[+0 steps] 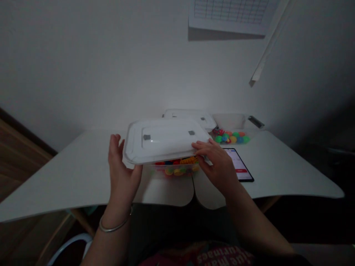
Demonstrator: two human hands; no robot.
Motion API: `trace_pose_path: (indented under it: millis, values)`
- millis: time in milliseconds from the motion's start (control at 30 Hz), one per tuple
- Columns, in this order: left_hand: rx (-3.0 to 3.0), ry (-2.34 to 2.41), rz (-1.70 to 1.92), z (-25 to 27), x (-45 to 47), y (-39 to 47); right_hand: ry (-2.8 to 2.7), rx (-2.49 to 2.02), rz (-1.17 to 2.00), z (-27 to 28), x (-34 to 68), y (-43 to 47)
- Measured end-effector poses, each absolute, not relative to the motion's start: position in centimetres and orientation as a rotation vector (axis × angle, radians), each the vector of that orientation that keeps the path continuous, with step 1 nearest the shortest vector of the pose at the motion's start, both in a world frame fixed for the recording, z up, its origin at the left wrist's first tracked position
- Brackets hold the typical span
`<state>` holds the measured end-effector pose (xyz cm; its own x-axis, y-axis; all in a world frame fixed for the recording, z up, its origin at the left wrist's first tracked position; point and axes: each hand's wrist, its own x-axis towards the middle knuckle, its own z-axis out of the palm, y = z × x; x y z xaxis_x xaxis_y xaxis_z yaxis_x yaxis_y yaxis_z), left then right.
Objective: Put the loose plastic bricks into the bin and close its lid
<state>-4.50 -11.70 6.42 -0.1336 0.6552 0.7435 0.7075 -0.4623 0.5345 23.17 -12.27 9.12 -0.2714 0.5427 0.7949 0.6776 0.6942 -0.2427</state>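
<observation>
A white plastic lid with two grey tabs is tilted over a clear plastic box of colourful toys. My right hand pinches the lid's front right edge, thumb below and fingers on top. At the lid's left corner is my left hand, its fingers raised and apart from the thumb. That thumb lies close under the lid's edge; whether it presses on it I cannot tell. The lid hides most of the box's inside.
Behind the lid stands another white-lidded box. To its right, a clear container holds several coloured balls. A phone or tablet with a lit screen lies right of my right hand. The white table meets the wall behind.
</observation>
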Motion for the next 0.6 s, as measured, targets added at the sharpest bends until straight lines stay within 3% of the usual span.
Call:
trace_pose_path:
  millis: [233,600]
  values:
    - [-1.964,-1.525,-1.635,8.0,-5.3,-11.7,-1.955,-0.901,-0.088,8.8,22.8,-12.9]
    - [-1.838,-1.564,-1.941,8.7,-3.8,-12.9,-1.635,-0.996,-0.143,7.6,24.7,-11.1]
